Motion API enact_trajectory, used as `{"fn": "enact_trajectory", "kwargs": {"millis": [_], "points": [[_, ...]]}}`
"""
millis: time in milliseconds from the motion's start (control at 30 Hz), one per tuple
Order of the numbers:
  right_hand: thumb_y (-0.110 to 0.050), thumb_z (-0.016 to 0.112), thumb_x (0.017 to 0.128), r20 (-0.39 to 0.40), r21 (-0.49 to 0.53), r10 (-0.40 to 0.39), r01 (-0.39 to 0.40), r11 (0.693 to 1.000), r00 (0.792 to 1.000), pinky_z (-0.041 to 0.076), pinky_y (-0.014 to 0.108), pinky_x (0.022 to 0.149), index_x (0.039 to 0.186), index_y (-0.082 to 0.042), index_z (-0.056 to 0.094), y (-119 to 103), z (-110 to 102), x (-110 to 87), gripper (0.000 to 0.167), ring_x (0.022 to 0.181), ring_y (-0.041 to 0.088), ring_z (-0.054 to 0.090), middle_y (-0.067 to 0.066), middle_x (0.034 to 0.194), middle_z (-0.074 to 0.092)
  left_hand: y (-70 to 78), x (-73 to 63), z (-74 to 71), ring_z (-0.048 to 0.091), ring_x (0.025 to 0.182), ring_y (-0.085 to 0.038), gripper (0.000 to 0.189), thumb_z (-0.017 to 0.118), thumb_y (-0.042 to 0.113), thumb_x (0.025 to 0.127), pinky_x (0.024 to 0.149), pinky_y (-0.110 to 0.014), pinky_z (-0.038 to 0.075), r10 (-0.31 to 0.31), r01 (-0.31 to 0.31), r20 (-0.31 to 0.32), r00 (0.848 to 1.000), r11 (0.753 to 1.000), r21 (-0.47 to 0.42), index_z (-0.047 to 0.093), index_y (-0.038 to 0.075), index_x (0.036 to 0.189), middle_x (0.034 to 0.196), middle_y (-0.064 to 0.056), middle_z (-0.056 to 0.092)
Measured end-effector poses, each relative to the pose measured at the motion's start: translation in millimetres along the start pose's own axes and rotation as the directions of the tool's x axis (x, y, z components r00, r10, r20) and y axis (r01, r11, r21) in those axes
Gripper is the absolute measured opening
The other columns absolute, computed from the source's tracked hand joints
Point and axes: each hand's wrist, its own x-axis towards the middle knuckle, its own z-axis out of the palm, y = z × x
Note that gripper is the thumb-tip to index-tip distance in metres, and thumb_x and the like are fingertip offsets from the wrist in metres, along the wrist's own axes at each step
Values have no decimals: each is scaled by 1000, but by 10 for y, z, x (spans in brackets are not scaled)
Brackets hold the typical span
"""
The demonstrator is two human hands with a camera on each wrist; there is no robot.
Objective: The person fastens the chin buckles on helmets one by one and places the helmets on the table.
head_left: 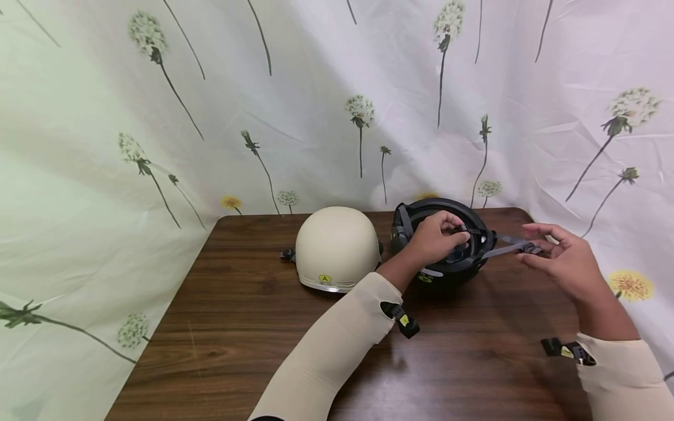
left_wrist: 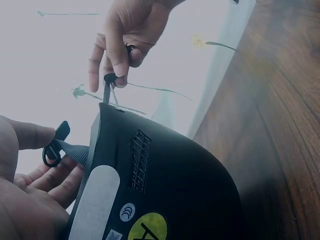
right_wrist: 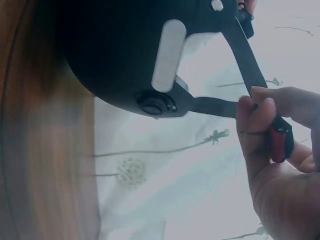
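Observation:
A black helmet (head_left: 454,275) lies upside down near the table's back right, its opening upward. Over that opening my left hand (head_left: 434,241) pinches the black plastic buckle end (left_wrist: 61,142) of one grey chin strap (left_wrist: 75,151) between thumb and fingers. Off the helmet's right side, my right hand (head_left: 567,260) grips the other chin strap (right_wrist: 247,59), drawn out taut where its two branches meet. A red and black buckle piece (right_wrist: 281,142) shows at the fingers of that hand. The two buckle pieces are apart. Part of the helmet's inside is hidden behind my left hand.
Left of the black helmet, a cream helmet (head_left: 337,245) stands upright, with a black buckle (head_left: 287,255) sticking out at its left. Both rest on a dark brown wooden table (head_left: 237,339). A white curtain (head_left: 316,88) printed with dandelions hangs behind the table.

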Motion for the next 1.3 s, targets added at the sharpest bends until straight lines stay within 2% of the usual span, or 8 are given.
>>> {"fn": "enact_trajectory", "kwargs": {"millis": [233,333,400,533,767,1000,1200,1300], "points": [[10,81,86,-104,-211,-8,-15,977,995,56,16,63,125,-7,70,-50,-52,44,44,81,-6,70,-16,104,72,7,2,14,63,88,-4,16,74,21,101,78,-25,51,-6,6,-1,1000,1000,-2,67,13,113,102,7,68],[13,79,86,-127,-132,-43,26,991,991,55,15,65,125,5,67,-52,-26,71,41,82,-2,71,-13,104,75,0,9,17,64,88,-4,16,73,20,101,78,-25,51,1,-1,4,1000,1000,-13,66,12,113,102,6,68],[19,76,84,-130,1,-81,82,997,988,55,14,69,124,14,63,-39,-3,99,42,86,2,72,-6,105,76,-2,10,18,64,88,-4,16,73,20,101,79,-25,51,5,-5,7,1000,1000,-15,66,12,114,102,6,68],[24,73,84,-145,201,-122,150,968,982,56,15,74,120,19,61,-2,63,160,39,88,9,73,3,106,78,-6,13,30,63,89,-4,15,73,20,102,79,-25,51,3,-3,4,1000,1000,-3,66,13,113,102,7,68],[14,72,91,-205,225,-127,173,959,970,53,13,78,120,9,71,14,236,257,30,91,7,66,-1,110,75,-16,-1,44,63,87,-3,14,73,20,102,79,-25,51,-1,1,-9,1000,1000,-8,66,14,112,100,8,67],[3,66,101,-145,227,-142,173,959,979,52,16,87,127,12,63,30,411,321,28,108,14,64,4,117,75,-26,-1,44,69,91,-5,15,69,16,104,82,-24,54,18,-18,-13,1000,998,-66,63,11,116,110,-1,74],[-2,64,103,-143,263,-113,148,953,983,52,16,88,125,-2,72,46,527,344,23,101,11,69,1,110,73,-47,-1,30,72,91,-10,14,68,16,104,77,-24,53,19,-22,-25,999,996,-83,61,13,116,110,-1,75],[-3,63,104,-128,262,-118,148,954,985,54,17,88,125,1,70,49,583,367,23,97,10,70,0,113,72,-53,-6,19,73,89,-15,14,68,16,104,72,-24,52,22,-26,-41,999,995,-99,61,13,116,109,-2,76]]}}
